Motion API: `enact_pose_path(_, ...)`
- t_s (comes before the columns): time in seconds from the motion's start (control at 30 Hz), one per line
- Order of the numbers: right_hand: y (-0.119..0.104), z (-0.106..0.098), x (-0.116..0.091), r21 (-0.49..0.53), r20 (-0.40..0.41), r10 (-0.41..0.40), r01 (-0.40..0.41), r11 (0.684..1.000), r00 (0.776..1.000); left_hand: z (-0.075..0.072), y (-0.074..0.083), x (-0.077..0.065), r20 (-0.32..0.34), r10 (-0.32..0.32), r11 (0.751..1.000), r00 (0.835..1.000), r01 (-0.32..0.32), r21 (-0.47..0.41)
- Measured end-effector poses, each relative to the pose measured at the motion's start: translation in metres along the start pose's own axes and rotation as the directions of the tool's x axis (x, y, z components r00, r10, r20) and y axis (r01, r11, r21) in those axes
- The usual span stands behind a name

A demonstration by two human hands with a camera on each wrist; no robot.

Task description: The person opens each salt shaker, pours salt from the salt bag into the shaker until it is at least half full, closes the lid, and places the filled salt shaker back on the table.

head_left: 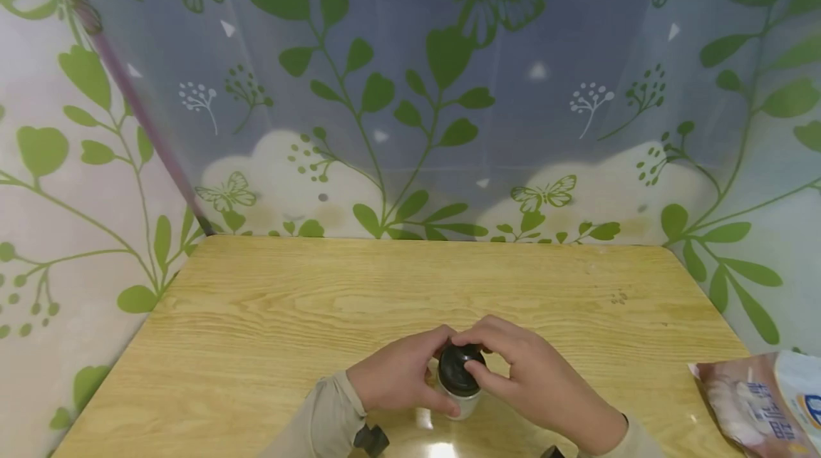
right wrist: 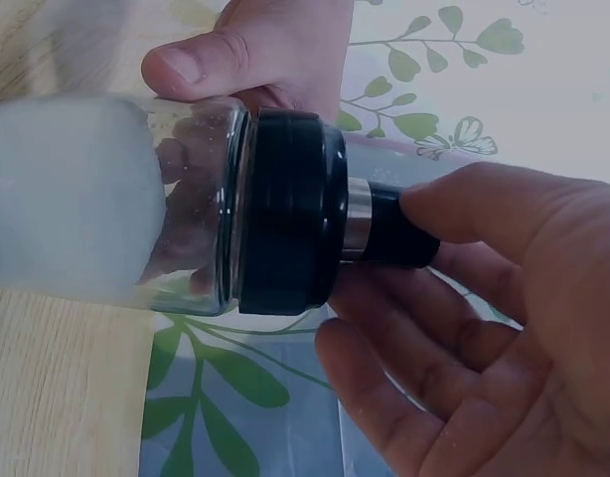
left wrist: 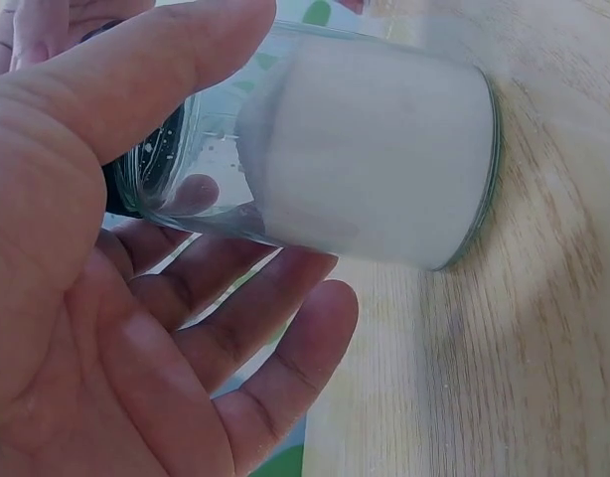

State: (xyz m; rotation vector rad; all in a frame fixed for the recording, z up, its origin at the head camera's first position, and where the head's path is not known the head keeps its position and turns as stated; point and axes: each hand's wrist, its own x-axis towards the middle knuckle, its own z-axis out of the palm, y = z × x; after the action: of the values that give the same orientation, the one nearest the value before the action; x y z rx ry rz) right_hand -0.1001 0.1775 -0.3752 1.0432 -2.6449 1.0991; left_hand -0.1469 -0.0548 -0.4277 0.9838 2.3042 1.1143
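A clear glass jar [left wrist: 375,149], partly filled with white grains or powder, stands upright on the wooden table close to its front edge. My left hand [head_left: 399,372] holds it from the side, thumb along the near glass and fingers round the far side. On top sits a black lid [right wrist: 290,214] with a silver band and a small black knob [right wrist: 402,231]. Thumb and fingers of my right hand [head_left: 535,376] pinch that knob. The lid is seated on the jar's neck in the right wrist view.
A plastic packet [head_left: 760,401] with printed characters lies at the table's right edge. Behind and beside the wooden table [head_left: 269,301] hang patterned sheets [head_left: 398,173] with green leaves and butterflies. Black straps or mounts show near both wrists.
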Motion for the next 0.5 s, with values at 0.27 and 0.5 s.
enact_pose_path(0.27, -0.005, 0.008, 0.003, -0.071, -0.059, 0.156, -0.160, 0.985, 0.986, 0.000, 0.001, 0.000, 0.002, -0.010, 1.000, 1.000, 0.011, -0.024)
enact_pose_path(0.5, -0.010, 0.013, 0.003, -0.165, -0.098, 0.215, -0.229, 0.959, 0.972, 0.000, 0.003, 0.000, 0.005, -0.017, 0.999, 1.000, 0.017, -0.032)
